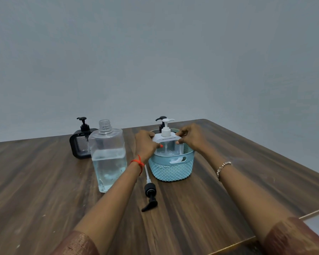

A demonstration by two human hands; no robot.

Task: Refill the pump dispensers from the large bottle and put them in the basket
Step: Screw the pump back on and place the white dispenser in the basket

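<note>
The left hand (145, 144) grips the left shoulder of a white-framed pump dispenser (167, 142), fingers closed on its top edge and thumb pressed to its clear front, while the right hand (189, 138) clasps the opposite shoulder in the same way. The dispenser stands upright with its lower half inside a light blue woven-pattern basket (171, 167) on the dark wood-grain bench (44, 181); its white nozzle points to the right. Directly behind it, the black pump head of a second dispenser (161, 119) rises from the basket's far side, its body hidden. A red thread (138, 162) circles the left wrist and a beaded bracelet (222, 169) the right.

Left of the basket stands the large clear bottle (108, 157), uncapped and roughly half full of clear liquid. Behind it, further left, a black-framed dispenser (81, 142) stands on the bench with its pump fitted. In the foreground, between the forearms, a loose black pump (150, 196) with its white dip tube lies flat on the bench, nozzle towards the camera.
</note>
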